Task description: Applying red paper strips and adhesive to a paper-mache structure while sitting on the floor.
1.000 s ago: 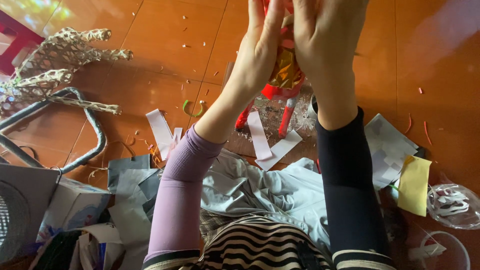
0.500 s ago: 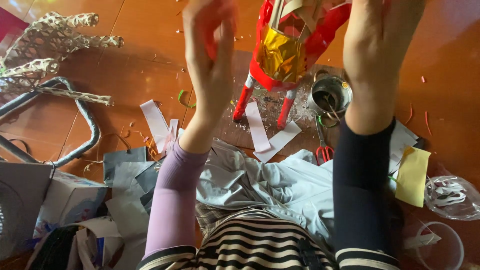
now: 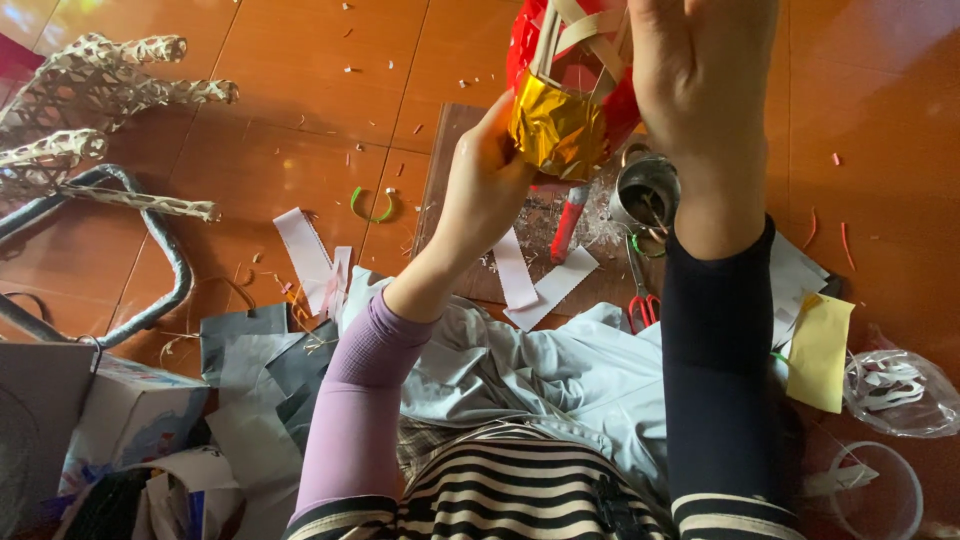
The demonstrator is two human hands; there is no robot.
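A paper lantern [image 3: 570, 90] of red and gold foil over a frame of pale strips is held up above the orange tiled floor. My left hand [image 3: 485, 190] pinches its gold foil side from the left. My right hand [image 3: 700, 90] is raised against the lantern's right side, back toward the camera; its grip is hidden. A lilac sleeve covers my left forearm, a dark one my right.
Below the lantern lie a wooden board [image 3: 470, 200], a red stick [image 3: 567, 222], white paper strips [image 3: 535, 285], red-handled scissors [image 3: 640, 300] and a small metal pot [image 3: 645, 190]. A woven bamboo frame [image 3: 90, 90], grey paper scraps [image 3: 255, 360], yellow paper [image 3: 818, 350] and plastic bags [image 3: 895, 390] surround.
My left hand has come back from open beside the lantern to gripping its gold foil. The lantern and my right hand have shifted rightward and up in view.
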